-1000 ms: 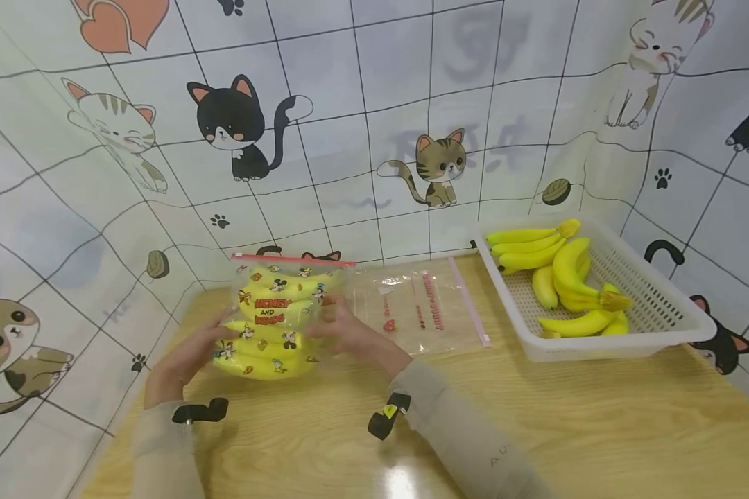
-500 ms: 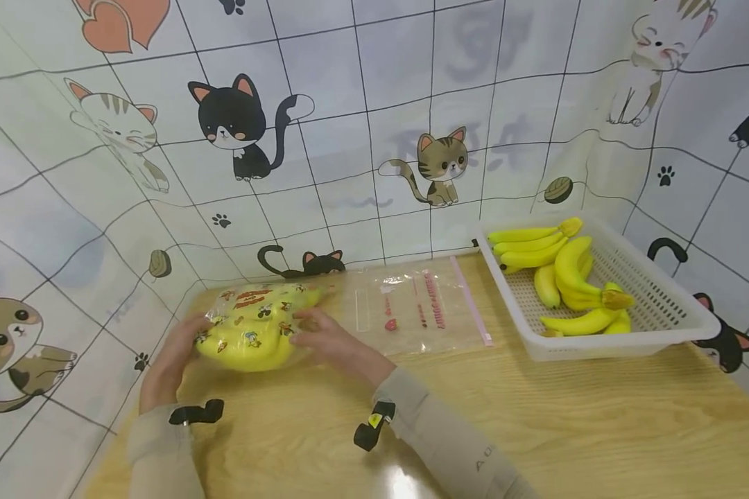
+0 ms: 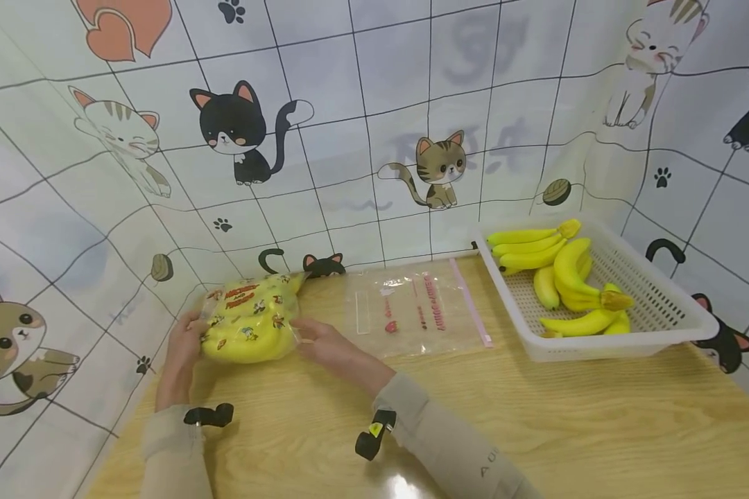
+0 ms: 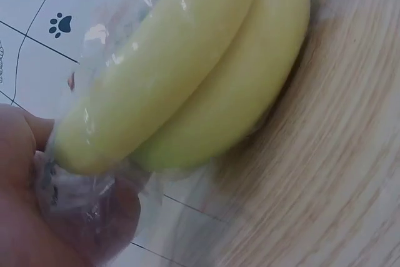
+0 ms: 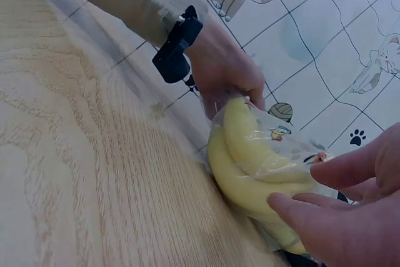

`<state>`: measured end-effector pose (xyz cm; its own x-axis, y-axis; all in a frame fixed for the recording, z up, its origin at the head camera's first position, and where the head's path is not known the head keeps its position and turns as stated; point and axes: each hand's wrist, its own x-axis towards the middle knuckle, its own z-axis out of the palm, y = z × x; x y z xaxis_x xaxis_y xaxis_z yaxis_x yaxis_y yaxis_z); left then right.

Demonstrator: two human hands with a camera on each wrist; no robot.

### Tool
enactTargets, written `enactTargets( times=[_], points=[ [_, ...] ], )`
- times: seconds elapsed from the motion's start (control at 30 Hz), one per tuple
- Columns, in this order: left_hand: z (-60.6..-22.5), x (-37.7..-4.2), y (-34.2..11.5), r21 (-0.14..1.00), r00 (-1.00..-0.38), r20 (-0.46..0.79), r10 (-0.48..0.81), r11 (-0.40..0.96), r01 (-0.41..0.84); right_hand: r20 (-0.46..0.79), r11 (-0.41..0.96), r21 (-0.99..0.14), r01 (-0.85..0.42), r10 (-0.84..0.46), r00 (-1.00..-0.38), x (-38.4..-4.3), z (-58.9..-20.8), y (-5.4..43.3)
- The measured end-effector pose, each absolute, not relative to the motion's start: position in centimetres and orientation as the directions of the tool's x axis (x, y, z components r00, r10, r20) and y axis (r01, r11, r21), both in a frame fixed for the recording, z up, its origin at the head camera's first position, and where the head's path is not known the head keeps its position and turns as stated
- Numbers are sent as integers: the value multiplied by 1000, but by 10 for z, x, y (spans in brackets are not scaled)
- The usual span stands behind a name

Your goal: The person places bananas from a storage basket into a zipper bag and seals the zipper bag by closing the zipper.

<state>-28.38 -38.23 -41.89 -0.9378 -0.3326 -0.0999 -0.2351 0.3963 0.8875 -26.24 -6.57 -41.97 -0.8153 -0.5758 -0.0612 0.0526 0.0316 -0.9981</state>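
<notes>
A clear zip bag with cartoon prints (image 3: pixel 250 322), bulging with yellow bananas (image 4: pixel 187 73), lies low over the table at the left. My left hand (image 3: pixel 184 346) grips the bag's left end; the left wrist view shows crumpled plastic between thumb and fingers (image 4: pixel 119 217). At the opposite end, my right hand (image 3: pixel 331 350) reaches in with its fingertips right at the plastic. In the right wrist view that hand's thumb and fingers are spread apart beside the bag, not curled round it. The bag's zip edge is hidden from the head view.
A flat clear bag (image 3: pixel 406 308) with a pink zip lies just right of the filled one. Beyond it, a white plastic basket (image 3: pixel 624 350) holds several bananas (image 3: pixel 574 270). A cat-print wall covering (image 3: pixel 349 173) rises behind the wooden table (image 3: pixel 312 430).
The filled bag has tipped back from upright, its pink zip edge dropping out of sight, and shifted left. The left hand has moved to its left end, and the right hand has followed slightly leftward.
</notes>
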Motion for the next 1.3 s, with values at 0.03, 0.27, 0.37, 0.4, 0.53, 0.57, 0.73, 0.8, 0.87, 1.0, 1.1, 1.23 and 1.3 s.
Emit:
enactTargets(
  times=[0.03, 0.27, 0.37, 0.4, 0.53, 0.57, 0.73, 0.8, 0.87, 1.0, 1.1, 1.23, 1.3],
  points=[
    [-419, -284, -382, 892, -937, -99, -336, 388, -233, -66, 31, -998, 59, -587, -807, -263, -420, -65],
    [-411, -283, -377, 846, -924, -94, -371, 460, -271, -92, -10, -993, 122, -590, -802, -266, -419, -60],
    [-408, -282, -373, 829, -909, -53, -414, 489, -271, -90, -65, -986, 153, -568, -818, -268, -418, -54],
    [-406, -281, -371, 824, -898, -26, -440, 499, -269, -90, -82, -983, 162, -558, -825, -268, -417, -52],
    [-397, -279, -360, 804, -820, 157, -551, 553, -218, -101, -98, -980, 174, -506, -857, -273, -409, -41],
    [-393, -279, -355, 795, -800, 207, -563, 573, -197, -98, -86, -983, 160, -491, -866, -274, -407, -38],
    [-363, -276, -315, 752, -752, 424, -505, 659, -18, -49, -62, -995, 84, -440, -897, -280, -393, -16],
    [-353, -275, -294, 719, -753, 492, -437, 691, 68, -32, -61, -996, 62, -416, -909, -282, -387, -5],
    [-347, -274, -272, 673, -767, 540, -346, 725, 147, -19, -70, -996, 50, -391, -920, -284, -381, 7],
    [-342, -270, -232, 621, -817, 556, -151, 729, 288, -4, -79, -996, 33, -349, -937, -287, -369, 35],
    [-340, -265, -200, 635, -859, 511, -12, 679, 368, 14, -65, -998, 7, -327, -945, -289, -360, 60],
    [-345, -261, -162, 656, -862, 465, 203, 575, 489, 47, -27, -999, -40, -304, -951, -292, -351, 94],
    [-351, -262, -145, 653, -838, 448, 312, 526, 545, 63, 3, -998, -66, -290, -955, -292, -347, 110]
  ],
)
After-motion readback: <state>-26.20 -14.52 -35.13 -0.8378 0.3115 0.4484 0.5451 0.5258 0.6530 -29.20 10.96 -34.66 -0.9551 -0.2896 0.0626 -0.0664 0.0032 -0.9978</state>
